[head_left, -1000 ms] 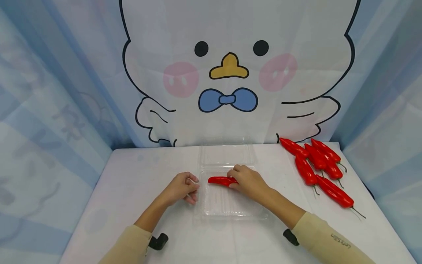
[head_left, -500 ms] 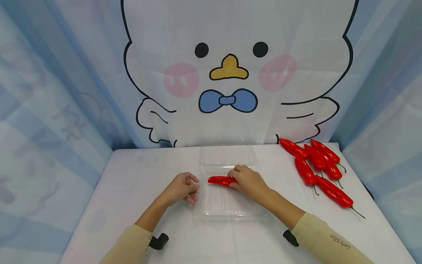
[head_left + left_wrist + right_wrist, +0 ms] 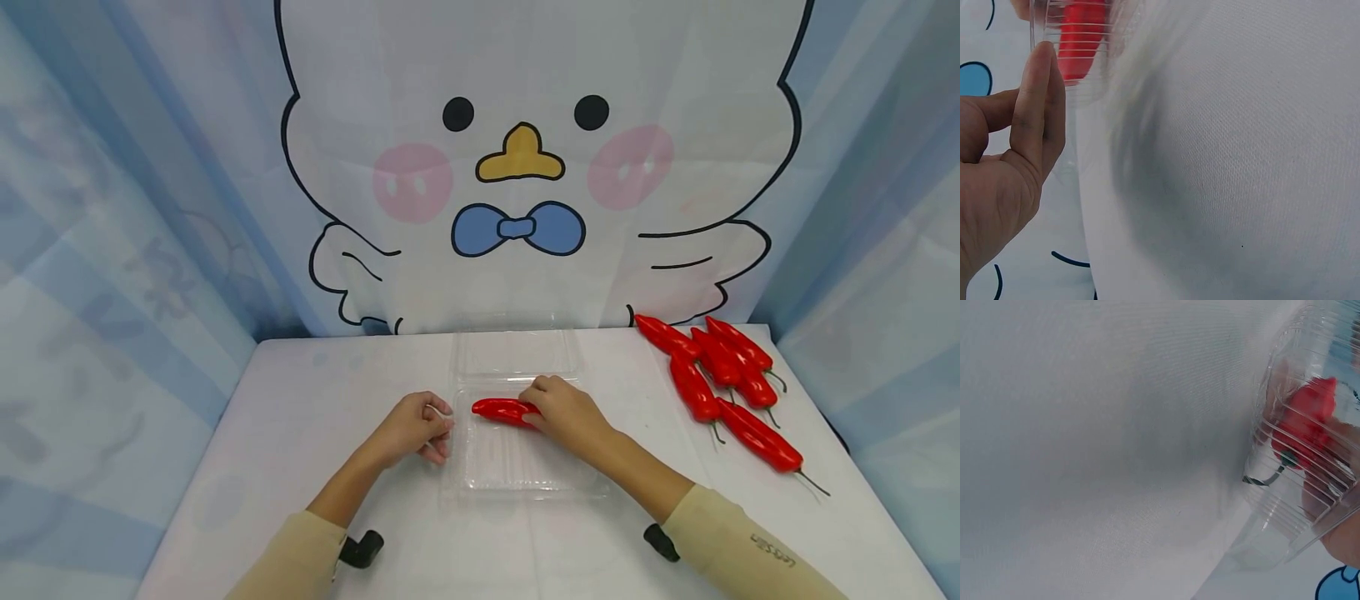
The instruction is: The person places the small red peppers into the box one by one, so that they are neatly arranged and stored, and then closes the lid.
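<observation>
Right hand [image 3: 567, 414] pinches a red pepper [image 3: 498, 410] inside a clear box [image 3: 525, 481]; left hand [image 3: 411, 427], fingers fairly straight, is at its side. A crooked release might roll the smooth pepper.

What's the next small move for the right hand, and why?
Probably ease the right hand's grip and let the held pepper settle: it is already within the clear container's walls, though contact with the bottom is hard to confirm. The other peppers lie outside it.
</observation>
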A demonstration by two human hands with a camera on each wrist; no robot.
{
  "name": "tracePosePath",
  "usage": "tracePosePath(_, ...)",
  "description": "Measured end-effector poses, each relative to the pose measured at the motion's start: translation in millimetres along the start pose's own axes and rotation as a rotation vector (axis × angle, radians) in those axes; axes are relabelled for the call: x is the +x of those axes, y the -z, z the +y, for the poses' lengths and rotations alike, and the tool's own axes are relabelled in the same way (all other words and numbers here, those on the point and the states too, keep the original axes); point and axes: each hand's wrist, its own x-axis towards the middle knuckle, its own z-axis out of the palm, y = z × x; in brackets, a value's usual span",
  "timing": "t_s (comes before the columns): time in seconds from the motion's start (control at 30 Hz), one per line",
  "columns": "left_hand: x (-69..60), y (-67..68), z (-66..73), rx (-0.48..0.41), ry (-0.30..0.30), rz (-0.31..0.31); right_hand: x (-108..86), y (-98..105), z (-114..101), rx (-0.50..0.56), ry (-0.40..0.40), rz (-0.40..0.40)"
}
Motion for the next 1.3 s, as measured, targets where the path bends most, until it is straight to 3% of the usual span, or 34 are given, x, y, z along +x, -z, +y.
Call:
tracePosePath(0.6, -0.8, -0.8, 0.4, -0.002, 0.001, 0.002, -1.5, -0.4, 2.0, 0.027, -0.015, -0.007)
tracePosePath(1.07, -0.5, 0.2, 0.6, -0.013, -0.001, -0.01, -11.1, 20.7, 9.3, 0.049, -0.069, -0.016)
tracePosePath(1.3, 1.0, 0.2, -0.7, -0.001, -0.002, -0.005, -21.3, 33.0, 18.5, 0.065, -0.093, 0.046)
